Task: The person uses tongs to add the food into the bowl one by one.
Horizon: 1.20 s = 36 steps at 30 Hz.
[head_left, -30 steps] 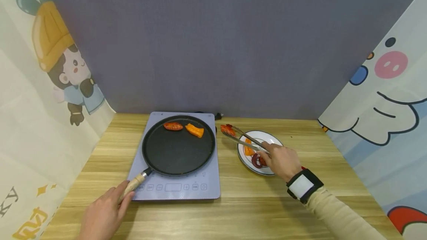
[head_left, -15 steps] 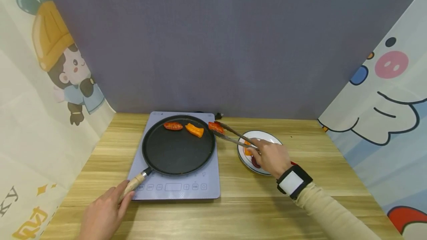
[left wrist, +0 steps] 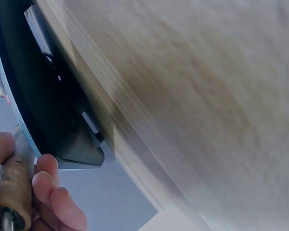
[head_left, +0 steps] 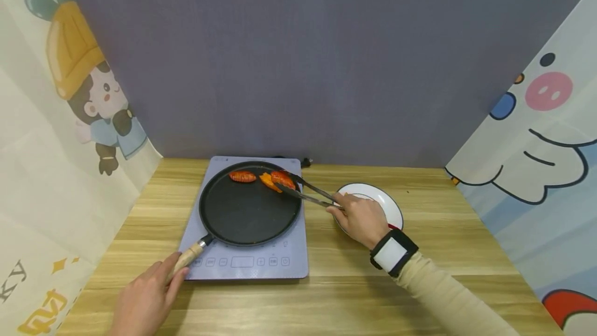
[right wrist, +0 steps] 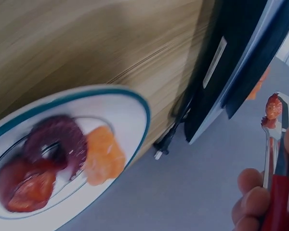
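Note:
My left hand (head_left: 146, 294) grips the wooden handle (left wrist: 12, 183) of a flat black frying pan (head_left: 242, 211). In my right hand (head_left: 361, 217) are metal tongs (head_left: 311, 198) with a red grip (right wrist: 279, 202). Their tips pinch a glossy red piece of food (head_left: 283, 179) over the pan's right side. It overlaps an orange piece of food (head_left: 267, 181) lying in the pan. Left of that lies a red, scored piece (head_left: 242, 176). Beneath my right hand stands a white plate (head_left: 394, 211), holding a purple tentacle-like ring (right wrist: 62, 139), an orange piece (right wrist: 103, 156) and red food (right wrist: 29, 187).
The pan sits on a pale induction cooker (head_left: 296, 268) with touch buttons along its front. A black plug (head_left: 306, 162) lies behind it. A grey panel (head_left: 298, 66) closes off the back of the wooden table (head_left: 326, 305), with patterned curtains at both sides.
My right hand has moved left, carrying the red piece in the tongs from beside the plate to over the pan. My left hand and the pan have stayed put.

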Motion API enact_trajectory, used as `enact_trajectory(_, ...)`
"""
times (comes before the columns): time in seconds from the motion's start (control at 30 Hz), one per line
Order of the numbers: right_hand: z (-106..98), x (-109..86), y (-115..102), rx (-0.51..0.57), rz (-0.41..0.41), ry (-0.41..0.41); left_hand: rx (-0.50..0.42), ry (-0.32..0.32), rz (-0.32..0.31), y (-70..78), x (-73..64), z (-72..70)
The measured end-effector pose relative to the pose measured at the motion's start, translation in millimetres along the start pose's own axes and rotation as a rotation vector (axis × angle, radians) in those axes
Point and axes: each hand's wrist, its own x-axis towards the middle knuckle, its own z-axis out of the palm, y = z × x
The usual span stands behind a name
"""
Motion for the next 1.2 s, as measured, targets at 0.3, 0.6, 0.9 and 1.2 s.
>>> enact_trajectory(0.3, 5, 8.2, -20, 0.074, 0.024, -0.014, -0.005, -0.015, -0.018, 0.4, 1.1, -0.7)
enact_trajectory(0.6, 13, 17.9, -37, 0.113, 0.010, -0.036, -0.011, -0.009, -0.016, 0.3, 0.9, -1.2)
enact_trajectory(0.9, 25, 20.8, -53, 0.094, 0.005, -0.076, -0.010, 0.016, 0.015, -1.5, 0.0, -0.2)
enact_trajectory(1.2, 31, 31.5, -70, 0.089, -0.024, -0.091, -0.003, 0.025, 0.016, -0.9, -0.3, 1.3)
